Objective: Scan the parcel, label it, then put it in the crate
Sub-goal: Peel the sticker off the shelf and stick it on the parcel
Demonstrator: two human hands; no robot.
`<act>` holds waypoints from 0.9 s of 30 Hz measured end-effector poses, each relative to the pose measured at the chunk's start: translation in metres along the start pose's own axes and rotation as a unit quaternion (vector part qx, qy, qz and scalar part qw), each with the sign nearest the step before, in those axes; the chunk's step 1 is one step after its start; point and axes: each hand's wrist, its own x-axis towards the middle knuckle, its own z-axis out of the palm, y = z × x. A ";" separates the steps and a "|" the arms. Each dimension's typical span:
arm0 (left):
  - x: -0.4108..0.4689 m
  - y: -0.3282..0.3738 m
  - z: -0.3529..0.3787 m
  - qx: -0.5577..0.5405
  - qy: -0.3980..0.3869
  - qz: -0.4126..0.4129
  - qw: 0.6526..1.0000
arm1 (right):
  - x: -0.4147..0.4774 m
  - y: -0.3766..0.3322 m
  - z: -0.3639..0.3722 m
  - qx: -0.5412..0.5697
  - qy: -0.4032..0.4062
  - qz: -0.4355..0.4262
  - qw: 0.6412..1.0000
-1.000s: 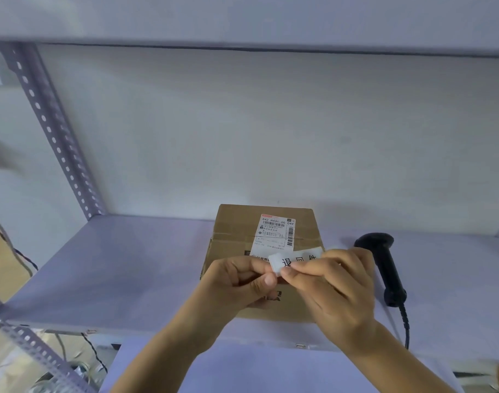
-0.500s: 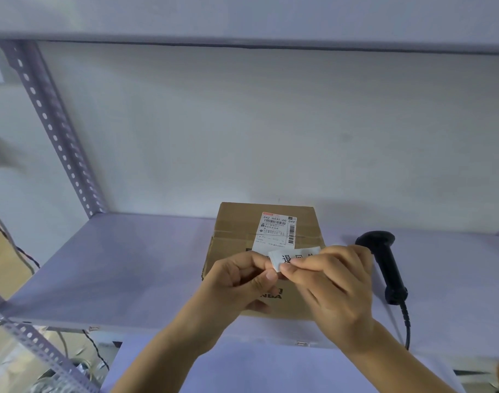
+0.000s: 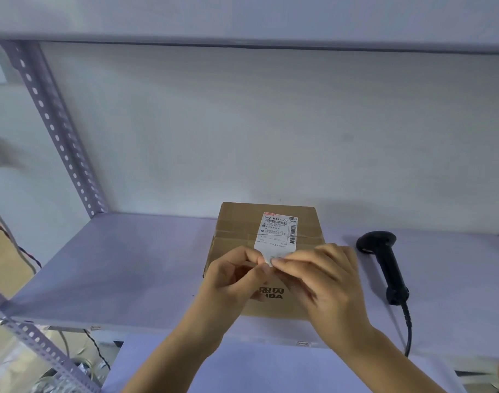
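Observation:
A brown cardboard parcel lies on the shelf board, with a white shipping slip stuck on its top. Just above the parcel's near half, my left hand and my right hand meet fingertip to fingertip. Between them they pinch a small white label; only a corner of it shows and its print is hidden. A black handheld scanner lies on the shelf to the right of the parcel, its cable trailing toward the front edge. No crate is in view.
A perforated metal upright stands at the back left and another rail crosses the lower left corner. An upper shelf hangs overhead. Cables hang at the left. A second board lies below my forearms.
The label showed its printed characters between my fingers earlier; now my fingers have closed over it and only a small white corner shows. My hands have stayed above the parcel.

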 end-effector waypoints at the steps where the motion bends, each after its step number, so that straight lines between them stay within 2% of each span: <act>1: 0.001 -0.001 0.000 0.010 0.012 0.014 1.000 | 0.000 -0.003 0.000 0.037 -0.026 0.044 0.998; 4: 0.003 -0.004 -0.002 0.074 0.039 0.055 0.995 | 0.003 -0.010 -0.003 0.182 -0.073 0.187 0.963; 6: 0.004 -0.005 -0.003 0.116 0.047 0.071 0.990 | 0.004 -0.012 -0.004 0.232 -0.079 0.238 0.940; 20: 0.006 -0.010 -0.003 0.176 0.069 0.085 0.978 | 0.008 -0.015 -0.004 0.270 -0.091 0.291 0.913; 23: 0.006 -0.007 0.000 0.163 0.069 0.081 0.981 | 0.009 -0.015 -0.003 0.296 -0.091 0.331 0.891; 27: 0.006 -0.008 -0.014 0.172 0.082 0.029 0.981 | 0.011 -0.005 -0.001 0.334 -0.033 0.435 0.835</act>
